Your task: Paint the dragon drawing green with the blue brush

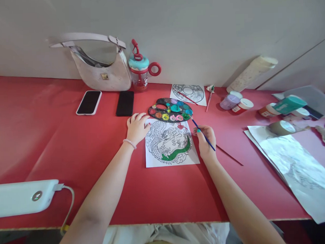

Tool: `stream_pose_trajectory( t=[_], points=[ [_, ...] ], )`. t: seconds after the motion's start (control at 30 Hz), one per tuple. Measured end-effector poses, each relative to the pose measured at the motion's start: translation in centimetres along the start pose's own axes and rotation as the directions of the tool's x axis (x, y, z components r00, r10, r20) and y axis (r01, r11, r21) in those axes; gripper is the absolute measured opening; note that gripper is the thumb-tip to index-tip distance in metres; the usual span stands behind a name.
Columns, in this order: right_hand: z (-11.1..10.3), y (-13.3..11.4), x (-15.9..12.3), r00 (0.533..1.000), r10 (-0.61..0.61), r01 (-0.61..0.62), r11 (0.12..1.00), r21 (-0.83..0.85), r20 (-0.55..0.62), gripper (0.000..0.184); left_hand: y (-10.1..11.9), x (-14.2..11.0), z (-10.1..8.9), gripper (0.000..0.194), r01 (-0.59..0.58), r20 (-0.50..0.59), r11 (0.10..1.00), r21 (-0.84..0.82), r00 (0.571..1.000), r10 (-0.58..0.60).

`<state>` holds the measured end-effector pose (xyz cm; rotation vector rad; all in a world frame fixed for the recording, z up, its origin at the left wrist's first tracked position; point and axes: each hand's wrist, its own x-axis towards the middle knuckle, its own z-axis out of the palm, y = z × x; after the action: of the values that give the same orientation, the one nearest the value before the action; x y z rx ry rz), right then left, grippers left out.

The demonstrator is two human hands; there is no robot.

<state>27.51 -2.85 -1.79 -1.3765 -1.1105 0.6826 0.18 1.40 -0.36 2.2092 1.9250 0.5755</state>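
Observation:
My right hand (206, 140) pinches a blue paintbrush (205, 135), its bristles at the green paint on the right end of the black palette (159, 116). Several colours fill the palette's wells. Just below it lies a white sheet with a dragon line drawing (155, 161); one long curved band is painted green, and a small patch near the top is red. Flat on the table beside the sheet's upper left corner rests my left hand (136, 128), fingers spread, with a beaded bracelet at the wrist. A second, thin dark-red brush (230, 155) lies right of my right hand.
Behind the palette are a round line drawing (201, 99) and another brush (209, 99). Paint jars (242, 106) and loose sheets (303, 174) sit to the right. Two phones (125, 103), a handbag (102, 79) and a tumbler (139, 74) stand back left; a power bank (23, 198) lies front left.

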Motion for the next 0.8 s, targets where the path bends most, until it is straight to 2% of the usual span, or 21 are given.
stream_pose_trajectory(
  t=[0.5, 0.8],
  points=[
    [0.03, -0.29, -0.06, 1.0, -0.019, 0.02, 0.999, 0.026, -0.009, 0.019, 0.12, 0.02, -0.13, 0.034, 0.013, 0.012, 1.0, -0.006, 1.0, -0.013],
    [-0.13, -0.71, -0.18, 0.993, -0.064, 0.062, 0.998, -0.025, -0.095, 0.023, 0.06, 0.01, -0.11, 0.034, 0.012, 0.016, 1.0, 0.005, 1.0, -0.013]
  ],
)
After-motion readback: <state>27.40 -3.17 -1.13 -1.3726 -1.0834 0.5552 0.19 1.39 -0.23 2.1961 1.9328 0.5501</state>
